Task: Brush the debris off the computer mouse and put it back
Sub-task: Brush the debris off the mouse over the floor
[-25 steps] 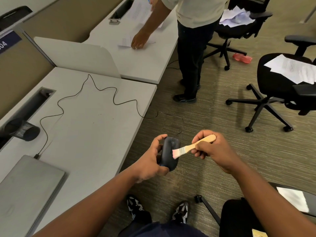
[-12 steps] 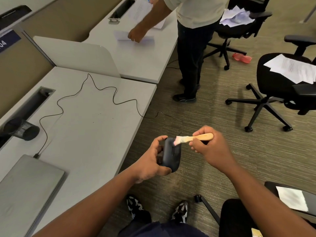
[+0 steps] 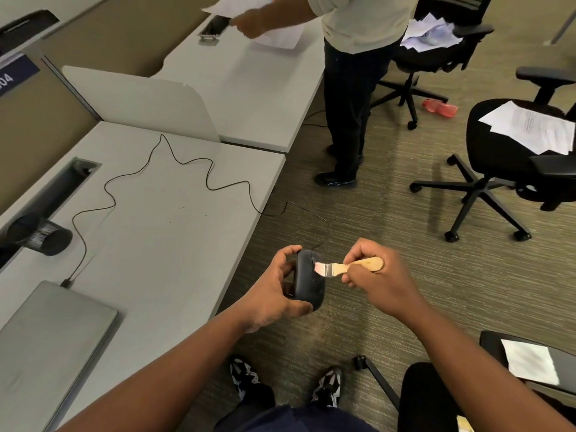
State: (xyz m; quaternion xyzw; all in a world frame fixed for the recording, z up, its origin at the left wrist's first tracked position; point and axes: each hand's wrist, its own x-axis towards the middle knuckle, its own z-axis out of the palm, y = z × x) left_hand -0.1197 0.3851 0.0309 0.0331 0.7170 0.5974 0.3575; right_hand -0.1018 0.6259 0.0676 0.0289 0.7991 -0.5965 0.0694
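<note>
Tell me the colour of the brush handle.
Light tan wood, seen in the head view; the brush is gripped by the right hand.

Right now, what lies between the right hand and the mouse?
Only the brush: the right hand grips its wooden handle, and the bristles touch the mouse, held by the left hand. The head view shows this.

Matt black plastic mouse [image 3: 308, 280], wooden-handled brush [image 3: 349, 267], smooth desk [image 3: 162, 244]

Count from my view: 1 mouse [image 3: 308, 280], 1 brush [image 3: 349, 267], 1 cable [image 3: 174, 157], 1 laptop [image 3: 46, 344], 1 mesh cup [image 3: 46, 236]. 2 desks [image 3: 174, 244] [image 3: 261, 88]. 4 office chairs, 3 carrying paper. 1 other person [image 3: 352, 73]. 1 red bottle [image 3: 440, 107] on the floor.
</note>
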